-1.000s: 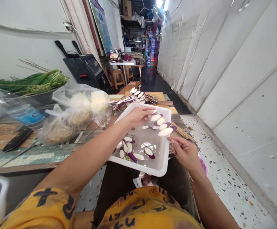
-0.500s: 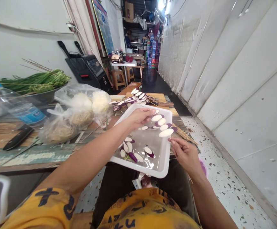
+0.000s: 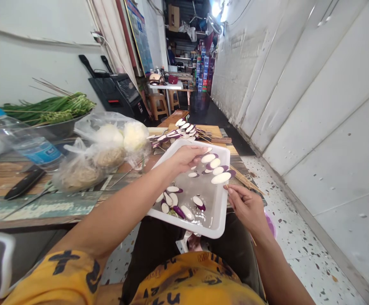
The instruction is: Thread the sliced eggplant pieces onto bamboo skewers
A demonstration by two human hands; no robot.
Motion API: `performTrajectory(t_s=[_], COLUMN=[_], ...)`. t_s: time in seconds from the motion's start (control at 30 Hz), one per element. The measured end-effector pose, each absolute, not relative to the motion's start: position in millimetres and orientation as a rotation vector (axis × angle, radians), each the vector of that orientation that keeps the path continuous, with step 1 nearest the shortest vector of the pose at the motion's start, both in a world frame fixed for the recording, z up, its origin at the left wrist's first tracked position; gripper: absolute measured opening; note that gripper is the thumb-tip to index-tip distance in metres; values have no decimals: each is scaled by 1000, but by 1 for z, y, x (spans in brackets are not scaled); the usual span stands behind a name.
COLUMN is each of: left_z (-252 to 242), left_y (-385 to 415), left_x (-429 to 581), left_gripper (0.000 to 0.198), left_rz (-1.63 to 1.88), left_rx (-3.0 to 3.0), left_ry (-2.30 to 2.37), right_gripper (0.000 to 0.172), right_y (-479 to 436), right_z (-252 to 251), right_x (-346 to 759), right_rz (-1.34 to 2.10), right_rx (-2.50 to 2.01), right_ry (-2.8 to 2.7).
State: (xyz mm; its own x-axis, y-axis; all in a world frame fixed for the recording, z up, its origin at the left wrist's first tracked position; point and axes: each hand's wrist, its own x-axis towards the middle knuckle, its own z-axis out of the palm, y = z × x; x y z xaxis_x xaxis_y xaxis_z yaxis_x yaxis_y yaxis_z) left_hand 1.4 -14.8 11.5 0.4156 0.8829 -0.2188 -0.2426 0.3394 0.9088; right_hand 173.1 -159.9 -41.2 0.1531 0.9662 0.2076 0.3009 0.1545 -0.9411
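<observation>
My right hand [image 3: 247, 208] pinches the lower end of a thin skewer threaded with several oval eggplant slices [image 3: 222, 178], white-faced with purple skin. At the skewer's far end, my left hand [image 3: 189, 156] is closed with its fingertips on another eggplant slice [image 3: 208, 150]; whether the tip has pierced it I cannot tell. Both hands are over a white plastic tub [image 3: 218, 231] of water at the table edge, above my lap. Loose eggplant slices [image 3: 199, 202] float in it, several of them clustered at the left side.
Beyond the tub, skewered eggplant [image 3: 184, 127] is piled on a wooden board [image 3: 211, 128]. Bare skewers [image 3: 244, 178] lie to the right. Leftward are bagged vegetables [image 3: 108, 144], a black-handled knife [image 3: 24, 184], a water bottle [image 3: 36, 146] and a bowl of greens [image 3: 55, 131].
Both hands and the skewer hold nearly the same position. Floating slices in the tub have drifted slightly, the left cluster a little to the right. The view has shifted a touch.
</observation>
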Motion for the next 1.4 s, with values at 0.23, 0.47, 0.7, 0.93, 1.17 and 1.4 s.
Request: performTrajectory(t_s=[0.23, 0.47, 0.7, 0.93, 1.17, 1.4], left_z=[9, 8, 9, 9, 6, 10], left_y=[-13, -11, -12, -12, -9, -13], left_x=[0, -1, -1, 0, 0, -1], left_gripper=[11, 8, 9, 11, 16, 12], left_rz=[839, 840, 790, 789, 828, 861], left_rx=[917, 868, 851, 851, 850, 872], left_ry=[810, 778, 769, 751, 735, 752], right_gripper=[29, 30, 30, 29, 28, 28], right_y=[-160, -160, -159, -158, -160, -161], right_z=[-42, -43, -44, -44, -42, -40], right_x=[173, 173, 174, 173, 172, 171], right_rz=[755, 754, 745, 742, 694, 646], right_rx=[-1360, -1353, -1354, -1341, -1367, -1371], right_ry=[-1355, -1366, -1377, -1363, -1369, -1416])
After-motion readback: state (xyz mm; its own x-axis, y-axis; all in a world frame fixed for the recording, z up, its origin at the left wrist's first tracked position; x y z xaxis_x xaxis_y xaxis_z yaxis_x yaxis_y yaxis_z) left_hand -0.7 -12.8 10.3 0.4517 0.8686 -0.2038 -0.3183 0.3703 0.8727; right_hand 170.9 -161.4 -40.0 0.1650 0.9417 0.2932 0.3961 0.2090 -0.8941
